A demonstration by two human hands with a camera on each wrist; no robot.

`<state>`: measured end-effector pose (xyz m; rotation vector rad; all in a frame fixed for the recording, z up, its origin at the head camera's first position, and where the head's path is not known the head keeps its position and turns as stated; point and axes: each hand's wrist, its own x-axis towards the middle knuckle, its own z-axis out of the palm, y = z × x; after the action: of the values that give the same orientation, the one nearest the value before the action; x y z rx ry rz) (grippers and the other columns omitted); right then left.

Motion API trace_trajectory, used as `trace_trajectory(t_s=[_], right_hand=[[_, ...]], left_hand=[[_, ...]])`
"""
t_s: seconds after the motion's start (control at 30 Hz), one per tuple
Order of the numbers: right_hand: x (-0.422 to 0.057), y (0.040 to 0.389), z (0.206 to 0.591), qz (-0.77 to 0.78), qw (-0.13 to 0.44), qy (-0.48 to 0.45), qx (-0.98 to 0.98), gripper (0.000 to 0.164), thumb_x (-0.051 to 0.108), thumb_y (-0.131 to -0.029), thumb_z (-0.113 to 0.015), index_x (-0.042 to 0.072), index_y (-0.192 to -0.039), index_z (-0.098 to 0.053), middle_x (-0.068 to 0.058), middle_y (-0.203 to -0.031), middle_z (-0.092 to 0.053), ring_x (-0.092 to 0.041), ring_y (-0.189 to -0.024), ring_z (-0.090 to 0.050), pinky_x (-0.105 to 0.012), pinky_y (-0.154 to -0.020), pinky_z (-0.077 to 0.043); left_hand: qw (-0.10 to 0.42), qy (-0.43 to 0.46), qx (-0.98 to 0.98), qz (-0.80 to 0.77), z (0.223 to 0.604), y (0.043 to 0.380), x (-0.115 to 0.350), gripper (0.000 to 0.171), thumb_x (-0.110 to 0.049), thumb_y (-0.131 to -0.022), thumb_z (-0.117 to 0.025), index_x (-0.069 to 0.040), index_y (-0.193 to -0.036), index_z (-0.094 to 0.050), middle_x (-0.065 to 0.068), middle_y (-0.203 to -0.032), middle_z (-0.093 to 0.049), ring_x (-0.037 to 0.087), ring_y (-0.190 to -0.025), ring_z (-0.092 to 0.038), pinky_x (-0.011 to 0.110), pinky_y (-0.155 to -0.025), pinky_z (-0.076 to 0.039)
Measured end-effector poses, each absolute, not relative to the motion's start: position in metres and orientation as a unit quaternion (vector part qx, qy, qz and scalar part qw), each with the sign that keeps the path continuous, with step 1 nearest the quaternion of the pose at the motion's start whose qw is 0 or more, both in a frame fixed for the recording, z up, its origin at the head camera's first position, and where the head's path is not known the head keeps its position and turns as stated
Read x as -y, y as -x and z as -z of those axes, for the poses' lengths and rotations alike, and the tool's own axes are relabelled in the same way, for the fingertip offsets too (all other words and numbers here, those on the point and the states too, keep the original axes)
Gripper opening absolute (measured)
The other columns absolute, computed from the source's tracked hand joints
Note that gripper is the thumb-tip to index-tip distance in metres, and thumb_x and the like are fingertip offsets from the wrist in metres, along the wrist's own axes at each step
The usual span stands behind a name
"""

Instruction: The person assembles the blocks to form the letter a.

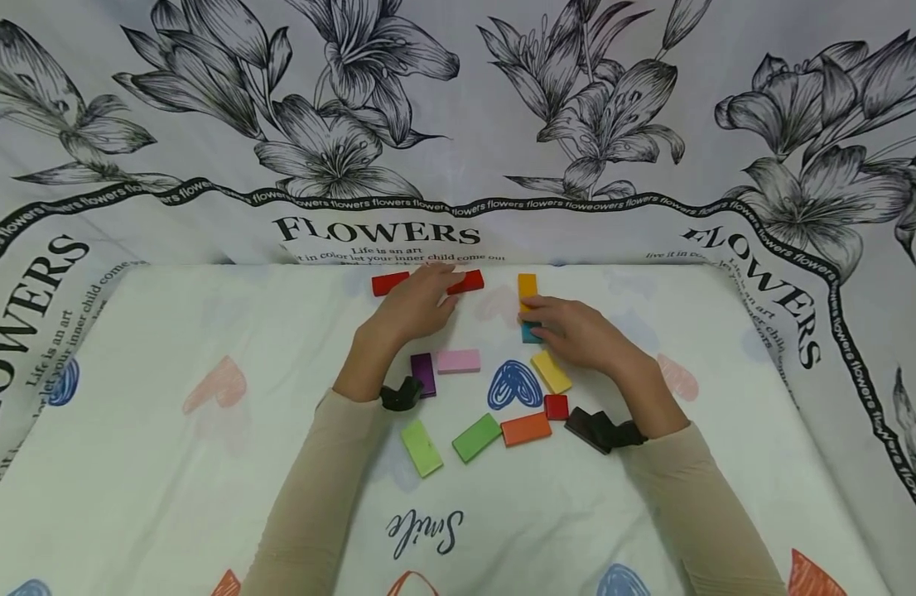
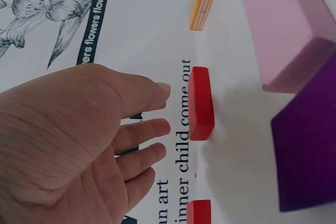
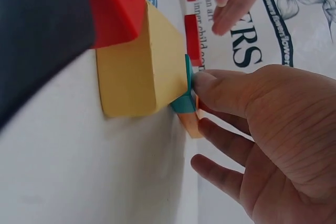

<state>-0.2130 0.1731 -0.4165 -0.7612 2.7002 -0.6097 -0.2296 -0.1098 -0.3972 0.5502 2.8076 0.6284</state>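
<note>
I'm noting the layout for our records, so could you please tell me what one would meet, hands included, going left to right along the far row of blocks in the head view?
First red block, left hand, second red block, yellow-orange block, right hand.

My right hand (image 1: 576, 333) is partly hiding the teal block (image 1: 529, 336); the left wrist view is cropping the purple block (image 2: 308, 145).

A narrow lane opens between the rightmost red oblong block (image 1: 469, 281) and amber oblong block (image 1: 527, 285), widening between the pink oblong block (image 1: 459, 362) and yellow oblong block (image 1: 551, 372); nearer, the orange oblong block (image 1: 526, 430) and red cube (image 1: 556, 406) bar it.
</note>
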Motion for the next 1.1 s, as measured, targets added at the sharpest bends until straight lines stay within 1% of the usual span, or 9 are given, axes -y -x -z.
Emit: trace_trajectory(t_s=[0.2,0.63,0.83,0.9,0.97,1.1], right_hand=[[-0.173,0.212,0.417,0.216,0.135,0.277,-0.926,0.040,0.009,-0.105,-0.063,0.011,-0.145,-0.066,-0.013,-0.166,-0.048,-0.038,-0.157,-0.041,-0.056,-0.126,-0.037],[-0.170,0.213,0.417,0.213,0.141,0.266,-0.929,0.039,0.012,-0.105,-0.063,0.010,-0.144,-0.066,-0.012,-0.163,-0.052,-0.038,-0.155,-0.044,-0.057,-0.125,-0.038],[-0.175,0.214,0.415,0.226,0.137,0.253,-0.931,0.050,0.017,-0.105,-0.065,0.008,-0.153,-0.056,-0.012,-0.164,-0.050,-0.037,-0.156,-0.042,-0.057,-0.127,-0.036],[-0.176,0.214,0.413,0.226,0.136,0.243,-0.934,0.052,0.020,-0.104,-0.067,0.008,-0.154,-0.055,-0.012,-0.165,-0.049,-0.037,-0.157,-0.041,-0.057,-0.127,-0.035],[-0.177,0.214,0.412,0.226,0.138,0.233,-0.936,0.051,0.021,-0.104,-0.068,0.008,-0.152,-0.057,-0.011,-0.165,-0.050,-0.037,-0.157,-0.041,-0.057,-0.127,-0.035],[-0.177,0.211,0.411,0.235,0.151,0.222,-0.934,0.047,0.021,-0.104,-0.068,0.008,-0.148,-0.061,-0.009,-0.164,-0.050,-0.037,-0.157,-0.041,-0.057,-0.127,-0.035]], left_hand=[[0.106,-0.191,-0.954,-0.204,0.402,0.232,0.107,0.050,-0.022,-0.108,-0.056,-0.013,-0.157,-0.052,0.012,-0.168,-0.045,0.033,-0.161,-0.034,0.050,-0.133,-0.028],[0.114,-0.191,-0.954,-0.200,0.403,0.231,0.107,0.049,-0.022,-0.109,-0.055,-0.012,-0.157,-0.052,0.012,-0.168,-0.044,0.033,-0.162,-0.033,0.050,-0.133,-0.027],[0.114,-0.186,-0.957,-0.192,0.399,0.231,0.102,0.051,-0.023,-0.108,-0.057,-0.013,-0.158,-0.050,0.012,-0.169,-0.043,0.033,-0.162,-0.033,0.051,-0.133,-0.028],[0.115,-0.190,-0.955,-0.195,0.397,0.232,0.099,0.051,-0.023,-0.108,-0.056,-0.013,-0.159,-0.050,0.012,-0.169,-0.042,0.033,-0.162,-0.033,0.051,-0.132,-0.028],[0.114,-0.193,-0.954,-0.197,0.395,0.234,0.097,0.051,-0.023,-0.109,-0.056,-0.013,-0.158,-0.050,0.013,-0.169,-0.043,0.033,-0.161,-0.035,0.051,-0.132,-0.029],[0.118,-0.194,-0.954,-0.198,0.393,0.241,0.093,0.052,-0.020,-0.107,-0.058,-0.009,-0.157,-0.051,0.013,-0.163,-0.051,0.033,-0.155,-0.045,0.050,-0.130,-0.034]])
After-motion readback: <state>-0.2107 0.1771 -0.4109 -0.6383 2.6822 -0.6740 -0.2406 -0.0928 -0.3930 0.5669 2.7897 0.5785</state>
